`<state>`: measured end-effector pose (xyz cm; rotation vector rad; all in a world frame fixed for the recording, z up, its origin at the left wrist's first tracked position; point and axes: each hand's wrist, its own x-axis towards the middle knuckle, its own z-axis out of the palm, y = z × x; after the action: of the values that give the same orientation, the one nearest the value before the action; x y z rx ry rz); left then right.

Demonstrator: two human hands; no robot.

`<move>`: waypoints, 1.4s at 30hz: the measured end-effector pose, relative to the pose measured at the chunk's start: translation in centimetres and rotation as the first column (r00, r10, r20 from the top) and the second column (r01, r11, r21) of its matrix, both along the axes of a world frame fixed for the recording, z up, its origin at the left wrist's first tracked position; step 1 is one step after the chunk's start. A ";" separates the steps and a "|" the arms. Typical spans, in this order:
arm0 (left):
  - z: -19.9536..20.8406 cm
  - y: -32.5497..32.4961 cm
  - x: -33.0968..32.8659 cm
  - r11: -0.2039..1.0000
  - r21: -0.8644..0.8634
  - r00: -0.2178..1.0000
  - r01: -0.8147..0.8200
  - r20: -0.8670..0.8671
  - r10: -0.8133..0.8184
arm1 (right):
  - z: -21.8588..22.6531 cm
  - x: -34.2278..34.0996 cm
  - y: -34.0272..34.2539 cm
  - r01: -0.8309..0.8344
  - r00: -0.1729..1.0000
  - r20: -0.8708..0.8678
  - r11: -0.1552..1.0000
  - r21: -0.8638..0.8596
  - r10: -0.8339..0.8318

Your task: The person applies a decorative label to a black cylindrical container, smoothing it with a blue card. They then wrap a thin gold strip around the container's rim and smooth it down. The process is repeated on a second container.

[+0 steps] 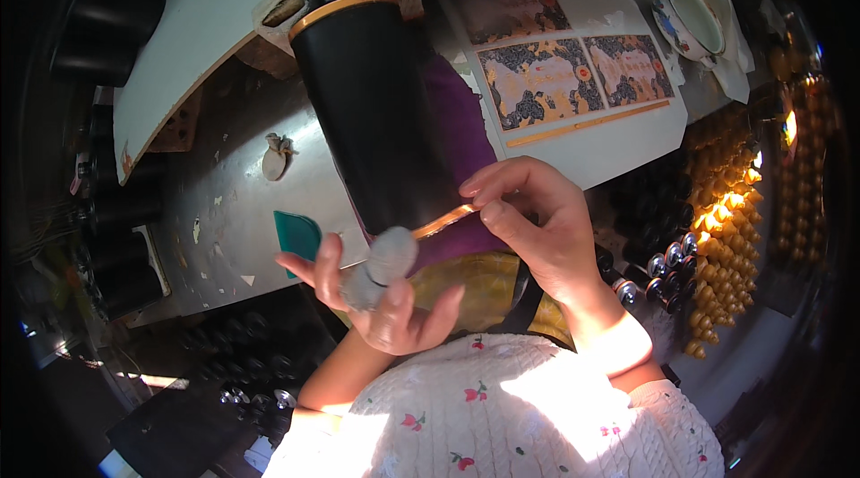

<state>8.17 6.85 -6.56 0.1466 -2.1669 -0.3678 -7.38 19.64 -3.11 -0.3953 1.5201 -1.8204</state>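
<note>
A black cylinder lies in front of me with its near end toward my body. A gold band runs round its far end. My right hand pinches the end of a thin gold strip, which lies along the cylinder's near rim. My left hand, palm up, holds a grey cloth pad with a rounded head; its thumb and some fingers are spread. The pad is close to the strip's left end; whether they touch I cannot tell.
A similar pad and a teal scraper lie on the metal table. Patterned printed sheets with a gold strip lie at right, near an enamel bowl. Purple cloth is under the cylinder. Gold cone-shaped pieces stand at far right.
</note>
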 end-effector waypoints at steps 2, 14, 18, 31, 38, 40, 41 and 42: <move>0.7 -1.2 -0.5 0.992 0.079 0.985 -0.099 0.151 0.086 | 0.0 -0.3 0.1 -0.035 0.994 -0.106 0.998 0.048 0.040; 2.3 -3.0 -2.4 0.988 -0.095 0.892 -0.120 0.426 0.149 | 1.2 -1.3 0.2 -0.149 0.972 -0.156 0.975 0.167 0.175; 1.8 -3.1 -1.8 0.965 0.263 0.949 -0.010 0.306 -0.074 | 2.1 -1.3 0.6 -0.186 0.944 -0.243 0.970 0.158 0.221; 0.7 -2.9 -1.7 0.778 0.627 0.986 0.031 0.107 -0.125 | 2.6 -1.1 1.3 -0.208 0.959 -0.186 0.977 0.043 0.213; 0.8 -3.4 -0.6 0.740 0.672 0.954 0.032 0.200 -0.223 | 1.6 -1.1 1.0 -0.119 0.978 -0.158 0.986 0.117 0.137; 0.2 -3.3 -0.7 0.692 0.717 0.967 0.090 0.103 -0.232 | 1.9 -1.1 0.9 -0.140 0.965 -0.207 0.983 0.121 0.163; -0.1 -3.1 -1.0 0.659 0.741 0.974 0.131 0.029 -0.226 | 2.3 -0.9 1.0 -0.157 0.957 -0.230 0.981 0.111 0.179; -0.3 -2.7 -1.3 0.640 0.752 0.977 0.156 -0.023 -0.210 | 2.7 -0.7 1.1 -0.175 0.947 -0.254 0.979 0.103 0.196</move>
<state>6.83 4.11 -6.87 0.4067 -1.9605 -1.4049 -8.10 20.76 -0.42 -0.7416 1.6652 -1.6031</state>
